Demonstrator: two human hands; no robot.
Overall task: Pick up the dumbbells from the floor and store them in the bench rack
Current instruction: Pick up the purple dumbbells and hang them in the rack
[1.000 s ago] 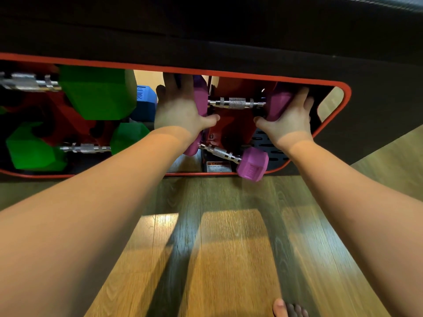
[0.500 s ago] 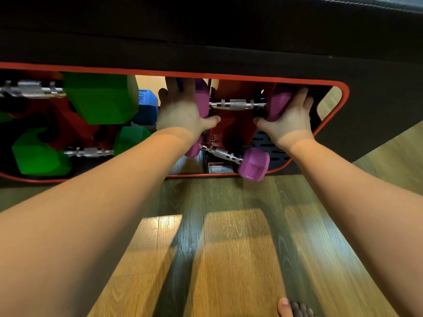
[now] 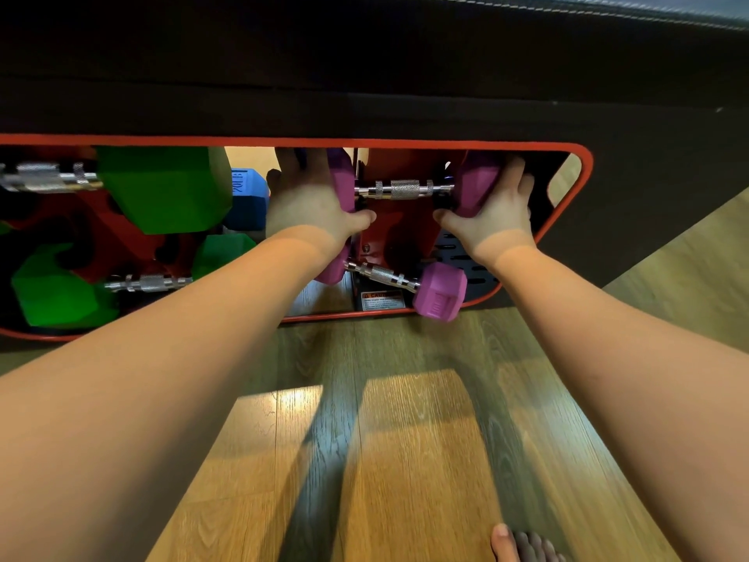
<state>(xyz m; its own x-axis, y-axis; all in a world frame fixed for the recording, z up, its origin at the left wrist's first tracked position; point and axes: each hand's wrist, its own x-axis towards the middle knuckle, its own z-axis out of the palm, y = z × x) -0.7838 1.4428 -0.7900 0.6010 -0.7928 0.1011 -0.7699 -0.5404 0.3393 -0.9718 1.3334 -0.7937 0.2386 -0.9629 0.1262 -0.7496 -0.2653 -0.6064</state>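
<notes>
A purple dumbbell (image 3: 405, 189) with a knurled steel handle lies level in the upper slot of the red bench rack (image 3: 583, 172). My left hand (image 3: 312, 204) cups its left head and my right hand (image 3: 492, 212) cups its right head, thumbs underneath. Below it a second purple dumbbell (image 3: 439, 296) rests tilted in the lower slot, its right head sticking out over the rack's bottom rim; its left head is partly hidden behind my left wrist.
Two green dumbbells (image 3: 162, 188) fill the rack's left side, one above the other (image 3: 52, 292), with a blue dumbbell (image 3: 249, 196) behind them. The black bench pad (image 3: 364, 54) overhangs the rack. Wooden floor (image 3: 405, 460) lies below, my bare toes (image 3: 523, 545) at bottom right.
Both hands stay on the upper purple dumbbell's heads in the rack. The view has shifted slightly; the dumbbell has hardly moved.
</notes>
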